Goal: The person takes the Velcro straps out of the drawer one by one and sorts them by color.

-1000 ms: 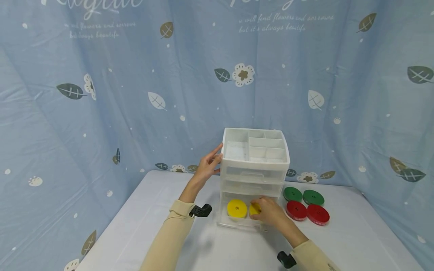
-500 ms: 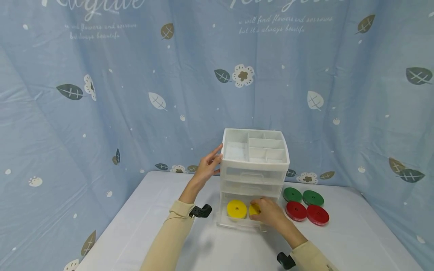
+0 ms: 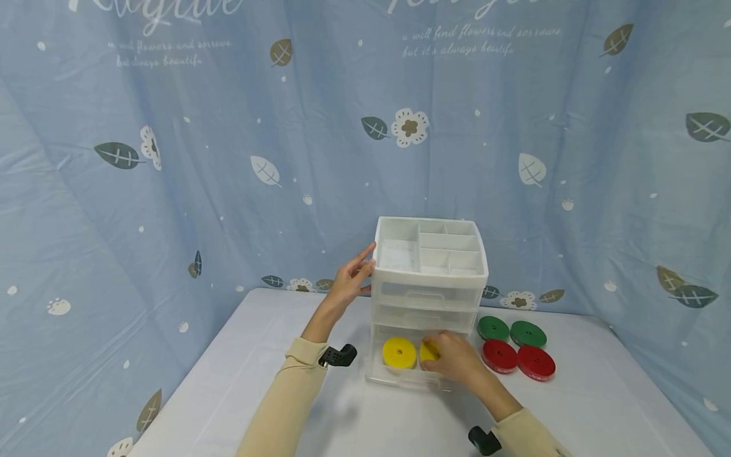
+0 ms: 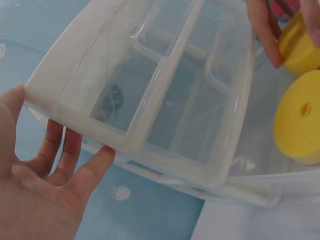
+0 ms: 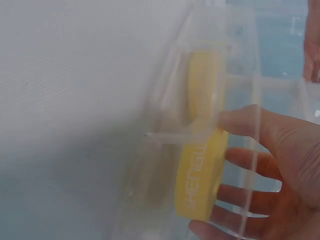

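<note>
A white drawer unit (image 3: 431, 278) with clear drawers stands on the table, its bottom drawer (image 3: 394, 378) pulled out. In that drawer sit two yellow tape rolls side by side. My right hand (image 3: 454, 360) reaches in and holds the right yellow tape roll (image 3: 429, 351) between thumb and fingers; white lettering shows on its rim in the right wrist view. The left yellow tape roll (image 3: 399, 353) stands beside it, untouched. My left hand (image 3: 346, 281) rests with spread fingers against the unit's left side, fingertips on its edge in the left wrist view.
To the right of the unit lie two green rolls (image 3: 528, 333) and, nearer me, two red rolls (image 3: 536, 362). The unit's top tray (image 3: 398, 254) is divided into compartments. A blue patterned curtain (image 3: 320, 127) hangs behind the white table (image 3: 274, 330).
</note>
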Tool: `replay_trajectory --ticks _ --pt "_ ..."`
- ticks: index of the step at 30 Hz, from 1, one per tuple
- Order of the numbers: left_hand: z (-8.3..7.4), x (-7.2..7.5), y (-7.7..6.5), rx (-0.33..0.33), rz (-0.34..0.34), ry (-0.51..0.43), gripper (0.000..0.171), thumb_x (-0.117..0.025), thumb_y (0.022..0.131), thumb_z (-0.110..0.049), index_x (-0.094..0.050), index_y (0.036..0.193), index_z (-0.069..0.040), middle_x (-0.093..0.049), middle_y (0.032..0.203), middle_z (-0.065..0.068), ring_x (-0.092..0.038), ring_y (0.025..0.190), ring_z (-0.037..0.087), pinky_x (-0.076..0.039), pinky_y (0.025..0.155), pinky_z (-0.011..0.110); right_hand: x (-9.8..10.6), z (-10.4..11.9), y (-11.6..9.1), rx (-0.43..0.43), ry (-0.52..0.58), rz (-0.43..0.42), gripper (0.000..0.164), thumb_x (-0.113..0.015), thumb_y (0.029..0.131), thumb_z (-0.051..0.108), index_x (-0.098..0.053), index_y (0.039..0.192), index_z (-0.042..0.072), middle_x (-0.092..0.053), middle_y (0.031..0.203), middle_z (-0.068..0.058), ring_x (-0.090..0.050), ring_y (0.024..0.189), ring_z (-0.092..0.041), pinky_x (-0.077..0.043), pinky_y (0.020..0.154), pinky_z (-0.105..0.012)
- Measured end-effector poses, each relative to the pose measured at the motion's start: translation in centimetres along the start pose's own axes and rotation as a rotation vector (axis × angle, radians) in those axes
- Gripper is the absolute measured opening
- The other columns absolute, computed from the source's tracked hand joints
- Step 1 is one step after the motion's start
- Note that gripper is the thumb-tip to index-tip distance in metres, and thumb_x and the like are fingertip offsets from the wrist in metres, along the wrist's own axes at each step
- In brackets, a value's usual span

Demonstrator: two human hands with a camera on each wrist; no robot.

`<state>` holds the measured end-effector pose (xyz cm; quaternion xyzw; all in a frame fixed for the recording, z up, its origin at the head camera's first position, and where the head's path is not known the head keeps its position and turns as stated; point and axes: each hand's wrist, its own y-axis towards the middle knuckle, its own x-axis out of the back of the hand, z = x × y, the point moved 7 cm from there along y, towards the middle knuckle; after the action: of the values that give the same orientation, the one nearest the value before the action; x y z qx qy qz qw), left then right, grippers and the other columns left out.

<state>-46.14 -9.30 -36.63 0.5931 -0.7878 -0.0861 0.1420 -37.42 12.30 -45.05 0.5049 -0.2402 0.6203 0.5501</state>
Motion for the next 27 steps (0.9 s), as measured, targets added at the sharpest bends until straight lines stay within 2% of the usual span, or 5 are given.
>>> replay_trajectory --ticks 4,10,18,22,27 --pt "0.0 0.0 0.0 -0.003 0.004 0.001 0.046 -0.054 0.101 -0.041 -0.042 0.144 -0.049 -0.061 0.121 0.004 -0.059 0.117 0.019 -0.053 0.101 0.047 0.8 0.3 -0.1 -0.002 0.004 -0.01 0.044 -0.089 0.071 0.025 -0.074 0.11 0.011 -0.072 0.109 -0.003 -0.064 0.094 -0.019 -0.057 0.094 -0.046" --pt "0.0 0.0 0.0 0.0 0.009 -0.006 0.046 -0.054 0.101 -0.041 -0.042 0.145 -0.048 -0.06 0.124 0.005 -0.059 0.118 0.019 -0.053 0.101 0.047 2.2 0.6 -0.4 -0.037 0.026 0.021 0.042 -0.087 0.073 0.026 -0.075 0.111 0.015 -0.071 0.113 -0.001 -0.064 0.099 -0.02 -0.056 0.096 -0.05" --pt "0.1 -0.1 0.1 0.004 -0.002 0.001 0.045 -0.054 0.1 -0.043 -0.043 0.143 -0.052 -0.061 0.118 0.004 -0.059 0.113 0.017 -0.054 0.1 0.045 5.1 -0.2 -1.4 -0.11 0.03 0.051 0.042 -0.084 0.076 0.028 -0.072 0.114 0.015 -0.071 0.113 -0.004 -0.061 0.092 -0.02 -0.059 0.083 -0.049" --pt "0.2 -0.1 0.1 0.004 -0.003 -0.001 0.046 -0.054 0.1 -0.042 -0.042 0.144 -0.049 -0.061 0.119 0.004 -0.06 0.113 0.017 -0.054 0.1 0.046 6.3 -1.6 -2.4 -0.131 0.006 0.052 0.043 -0.083 0.077 0.03 -0.071 0.115 0.015 -0.07 0.108 -0.003 -0.057 0.086 -0.018 -0.058 0.073 -0.04" --pt "0.1 -0.1 0.1 0.002 0.003 0.006 0.046 -0.053 0.101 -0.041 -0.041 0.145 -0.049 -0.06 0.123 0.006 -0.059 0.117 0.02 -0.052 0.101 0.048 7.5 -4.3 -3.9 -0.167 -0.019 0.06 0.046 -0.079 0.08 0.032 -0.069 0.121 0.013 -0.068 0.1 -0.002 -0.05 0.075 -0.016 -0.041 0.058 -0.027"
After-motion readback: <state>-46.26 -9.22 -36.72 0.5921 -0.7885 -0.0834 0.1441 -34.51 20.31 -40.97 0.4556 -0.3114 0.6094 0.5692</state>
